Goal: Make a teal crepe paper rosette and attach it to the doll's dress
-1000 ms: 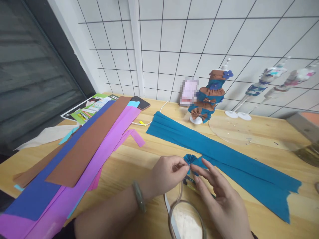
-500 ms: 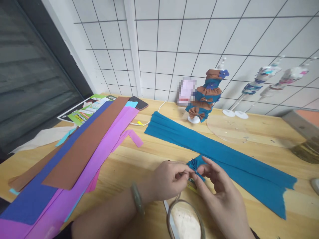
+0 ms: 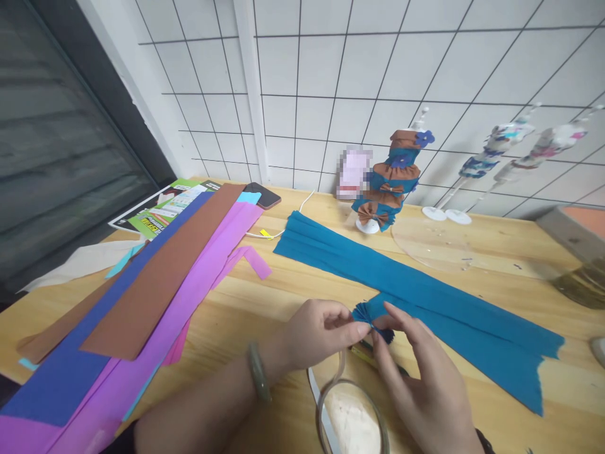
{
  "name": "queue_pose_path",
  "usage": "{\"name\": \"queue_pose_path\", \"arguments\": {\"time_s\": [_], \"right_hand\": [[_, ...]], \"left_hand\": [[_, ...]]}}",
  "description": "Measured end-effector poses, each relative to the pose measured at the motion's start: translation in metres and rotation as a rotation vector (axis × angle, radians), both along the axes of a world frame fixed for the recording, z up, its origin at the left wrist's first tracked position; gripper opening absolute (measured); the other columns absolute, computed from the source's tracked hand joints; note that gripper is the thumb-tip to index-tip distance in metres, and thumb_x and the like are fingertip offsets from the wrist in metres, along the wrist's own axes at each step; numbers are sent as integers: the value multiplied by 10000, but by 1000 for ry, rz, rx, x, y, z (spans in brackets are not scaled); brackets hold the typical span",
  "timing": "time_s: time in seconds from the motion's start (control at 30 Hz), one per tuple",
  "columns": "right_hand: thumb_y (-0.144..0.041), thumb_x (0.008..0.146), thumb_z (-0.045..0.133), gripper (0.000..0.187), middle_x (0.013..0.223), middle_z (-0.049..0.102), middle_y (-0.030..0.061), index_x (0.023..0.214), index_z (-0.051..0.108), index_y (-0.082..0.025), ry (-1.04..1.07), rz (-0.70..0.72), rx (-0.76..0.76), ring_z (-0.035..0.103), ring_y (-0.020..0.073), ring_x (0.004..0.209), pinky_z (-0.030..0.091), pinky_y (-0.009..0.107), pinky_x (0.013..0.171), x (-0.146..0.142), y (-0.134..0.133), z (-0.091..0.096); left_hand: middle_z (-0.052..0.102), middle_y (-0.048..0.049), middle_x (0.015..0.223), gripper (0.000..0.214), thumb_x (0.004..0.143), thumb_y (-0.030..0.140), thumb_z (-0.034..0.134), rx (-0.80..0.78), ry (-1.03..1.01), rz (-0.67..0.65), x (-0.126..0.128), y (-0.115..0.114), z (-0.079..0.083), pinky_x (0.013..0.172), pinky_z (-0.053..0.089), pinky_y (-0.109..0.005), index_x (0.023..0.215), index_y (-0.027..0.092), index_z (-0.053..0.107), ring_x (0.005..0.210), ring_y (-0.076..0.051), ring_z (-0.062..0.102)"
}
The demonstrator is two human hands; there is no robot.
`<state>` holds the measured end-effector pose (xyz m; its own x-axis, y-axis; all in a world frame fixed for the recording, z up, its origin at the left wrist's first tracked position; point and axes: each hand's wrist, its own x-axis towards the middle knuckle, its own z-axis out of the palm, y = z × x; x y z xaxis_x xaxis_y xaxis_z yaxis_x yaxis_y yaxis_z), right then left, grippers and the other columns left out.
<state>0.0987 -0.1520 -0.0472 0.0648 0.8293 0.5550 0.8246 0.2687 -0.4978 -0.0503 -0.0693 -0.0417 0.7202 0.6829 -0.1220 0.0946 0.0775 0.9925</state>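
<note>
Between my two hands is a small blue pleated paper bow [image 3: 363,313], pinched at its middle and fanned out at both ends. My left hand [image 3: 326,331] grips it from the left with thumb and fingertips. From the right, my right hand [image 3: 423,372] pinches the same bow between thumb and forefinger. Behind them a long strip of blue crepe paper [image 3: 401,271] lies slantwise across the table. Close below my hands stands a round glass cup [image 3: 352,419] with pale contents and a white strip at its side. A dark and yellow object under my hands is mostly hidden.
Brown [image 3: 165,271], dark blue and purple paper strips are heaped at left, near a phone [image 3: 265,196]. At the back stands a small dress form [image 3: 392,176] in brown and blue paper, with two more stands [image 3: 433,214] to its right. A clear disc [image 3: 425,243] lies nearby.
The pleated ends of the bow have spread wider, and one end now shows under my right fingers. My left thumb has stretched out along the bow's middle.
</note>
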Motion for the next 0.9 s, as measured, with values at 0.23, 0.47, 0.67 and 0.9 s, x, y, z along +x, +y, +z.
{"name": "queue_pose_path", "arguments": {"time_s": [0.23,0.47,0.67,0.9], "right_hand": [[-77,819,506,531,908,618,67,1299,345,-239,-79,115,14,566,210,824,458,375,712,3,2,1],[-87,819,519,516,912,612,79,1299,368,-199,-72,138,44,562,206,817,459,368,703,4,4,-3],[-68,816,521,544,909,597,77,1314,349,-206,-69,168,27,542,200,826,451,358,696,4,3,-3],[-151,837,517,413,898,602,51,1237,427,-207,51,52,-36,578,171,835,478,302,736,-1,2,-4]], "left_hand": [[635,-83,761,230,739,323,607,-157,-100,-7,2,3,-4,713,442,-286,735,93,593,735,-151,579],[618,-42,721,136,692,231,635,-183,-87,0,1,3,-2,646,409,-239,714,114,568,672,-117,554],[624,-60,685,108,679,208,607,-223,-53,9,0,5,0,696,448,-281,680,111,559,681,-142,587],[657,-66,738,79,704,189,564,-44,17,9,-5,7,0,670,458,-264,735,118,577,713,-154,609]]}}
